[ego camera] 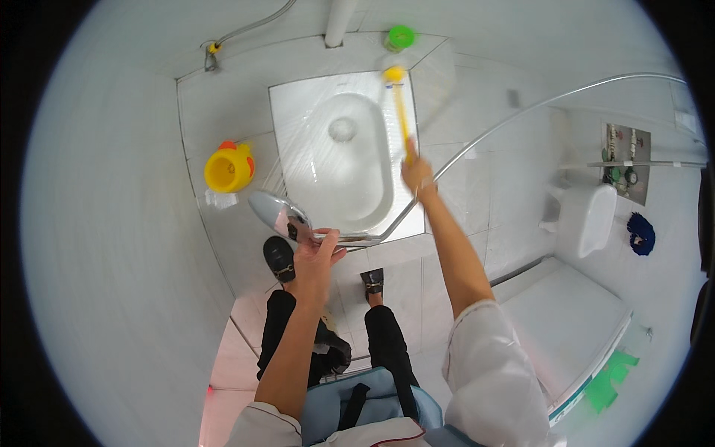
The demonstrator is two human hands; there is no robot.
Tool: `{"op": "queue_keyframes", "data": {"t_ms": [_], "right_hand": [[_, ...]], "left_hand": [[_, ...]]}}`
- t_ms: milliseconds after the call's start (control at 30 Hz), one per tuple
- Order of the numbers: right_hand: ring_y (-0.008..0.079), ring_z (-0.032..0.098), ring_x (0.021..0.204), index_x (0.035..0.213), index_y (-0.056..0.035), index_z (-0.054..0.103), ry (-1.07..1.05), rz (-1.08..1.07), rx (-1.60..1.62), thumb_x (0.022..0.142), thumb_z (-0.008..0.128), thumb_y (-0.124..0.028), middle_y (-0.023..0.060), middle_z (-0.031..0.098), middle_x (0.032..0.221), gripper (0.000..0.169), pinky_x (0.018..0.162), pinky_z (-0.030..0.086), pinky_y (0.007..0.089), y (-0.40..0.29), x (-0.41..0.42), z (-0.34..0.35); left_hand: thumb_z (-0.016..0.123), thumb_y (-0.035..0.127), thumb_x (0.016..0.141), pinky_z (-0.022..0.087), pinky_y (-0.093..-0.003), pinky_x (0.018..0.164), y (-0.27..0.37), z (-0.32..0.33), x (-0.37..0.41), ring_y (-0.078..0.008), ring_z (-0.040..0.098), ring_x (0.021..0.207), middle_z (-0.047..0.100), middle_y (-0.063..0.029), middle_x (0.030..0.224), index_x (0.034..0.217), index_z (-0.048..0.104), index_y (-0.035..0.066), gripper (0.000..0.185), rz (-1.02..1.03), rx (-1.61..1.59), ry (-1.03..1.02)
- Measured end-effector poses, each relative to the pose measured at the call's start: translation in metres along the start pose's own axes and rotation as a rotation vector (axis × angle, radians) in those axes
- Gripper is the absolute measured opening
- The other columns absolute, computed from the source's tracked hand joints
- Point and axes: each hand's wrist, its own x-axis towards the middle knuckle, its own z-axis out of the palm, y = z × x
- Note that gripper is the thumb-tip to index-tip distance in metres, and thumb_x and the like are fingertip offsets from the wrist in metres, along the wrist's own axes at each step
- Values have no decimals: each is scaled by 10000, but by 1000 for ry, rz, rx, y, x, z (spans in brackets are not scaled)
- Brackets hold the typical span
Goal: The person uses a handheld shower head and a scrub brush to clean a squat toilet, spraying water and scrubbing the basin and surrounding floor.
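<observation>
My left hand (315, 260) grips the handle of a chrome shower head (277, 211), and water sprays from it over a white squat toilet pan (357, 218) set in the floor. A metal shower hose (503, 124) runs from that handle off to the upper right. In my right hand (419, 174) is a yellow-handled brush (400, 109), its head blurred over the pan's far right corner. Just beyond the brush head, against the wall, stands a green-lidded container (400, 38).
A yellow duck-shaped brush holder (228, 169) stands left of the pan. A white pipe (339, 25) meets the far ledge, and a tap (211, 56) with a hose is at far left. To the right are a white washbasin (595, 218) and a white lidded appliance (558, 318).
</observation>
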Motion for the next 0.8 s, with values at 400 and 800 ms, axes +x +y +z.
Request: {"op": "queue_keyframes", "data": {"t_ms": [400, 800], "right_hand": [[383, 575, 896, 1283, -95, 414, 272, 109, 620, 789, 538, -214, 244, 596, 960, 522, 782, 456, 405, -4, 102, -26], [388, 590, 780, 1356, -264, 282, 8, -268, 151, 824, 507, -196, 238, 602, 866, 581, 697, 468, 456, 82, -51, -16]], "left_hand": [[557, 153, 841, 524, -280, 753, -4, 20, 4, -158, 584, 819, 563, -117, 1010, 1002, 497, 5, 228, -24, 3, -26], [628, 178, 786, 526, -230, 655, -24, 23, 5, -105, 579, 692, 564, -64, 842, 963, 509, -18, 290, -127, 34, 11]]}}
